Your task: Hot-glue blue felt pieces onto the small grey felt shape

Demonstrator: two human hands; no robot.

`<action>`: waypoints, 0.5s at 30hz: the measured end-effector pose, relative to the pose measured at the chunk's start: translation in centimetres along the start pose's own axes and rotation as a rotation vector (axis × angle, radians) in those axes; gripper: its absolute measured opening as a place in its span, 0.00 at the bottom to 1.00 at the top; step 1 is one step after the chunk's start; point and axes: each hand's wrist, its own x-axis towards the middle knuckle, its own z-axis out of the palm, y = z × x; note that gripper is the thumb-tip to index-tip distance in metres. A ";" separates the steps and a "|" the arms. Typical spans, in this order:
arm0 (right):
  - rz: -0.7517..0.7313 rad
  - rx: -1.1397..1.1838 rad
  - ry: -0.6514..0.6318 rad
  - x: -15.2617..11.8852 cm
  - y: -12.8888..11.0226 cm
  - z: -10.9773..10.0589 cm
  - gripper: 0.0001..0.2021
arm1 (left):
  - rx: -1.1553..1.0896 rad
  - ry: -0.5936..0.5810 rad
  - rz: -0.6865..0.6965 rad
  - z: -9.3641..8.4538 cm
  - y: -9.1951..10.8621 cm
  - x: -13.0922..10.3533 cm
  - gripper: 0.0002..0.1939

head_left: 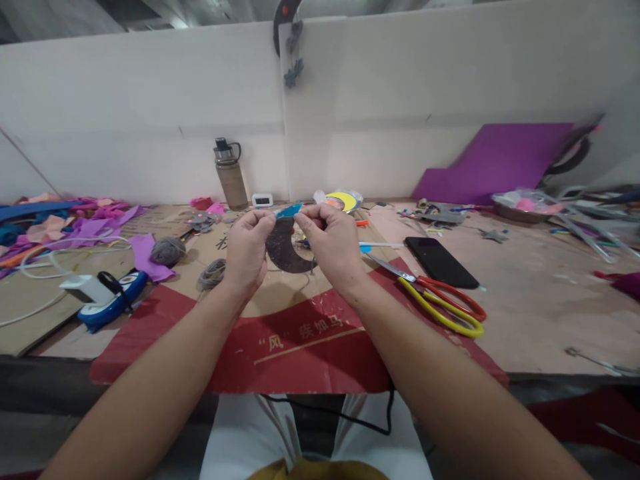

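left hand (247, 250) and right hand (329, 243): fingertips pinching opposite ends of blue scrap (289, 211). dark crescent (284, 252) between hands. scissors (440, 303) beside phone (440, 262).

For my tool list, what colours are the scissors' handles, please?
One red handle, one yellow handle; head view.

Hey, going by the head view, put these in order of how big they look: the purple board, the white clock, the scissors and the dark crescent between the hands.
Largest to smallest:
1. Purple board
2. Scissors
3. Crescent, visible part
4. Clock
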 end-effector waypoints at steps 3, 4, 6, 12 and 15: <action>0.021 0.019 -0.002 0.0 0.1 0.1 0.07 | 0.015 0.007 -0.010 0.1 0.2 -0.2 0.08; 0.043 0.048 -0.010 0.0 0.2 0.1 0.07 | 0.015 0.012 -0.013 0.2 0.3 -0.2 0.08; 0.125 0.153 -0.038 0.1 0.3 0.3 0.07 | 0.004 0.013 -0.020 0.3 0.4 -0.4 0.08; 0.378 0.486 -0.146 0.1 0.0 0.3 0.09 | -0.046 -0.042 -0.106 0.1 0.5 -0.2 0.07; 0.397 0.544 -0.174 0.2 -0.1 0.2 0.10 | -0.089 -0.090 -0.238 -0.1 0.7 0.3 0.06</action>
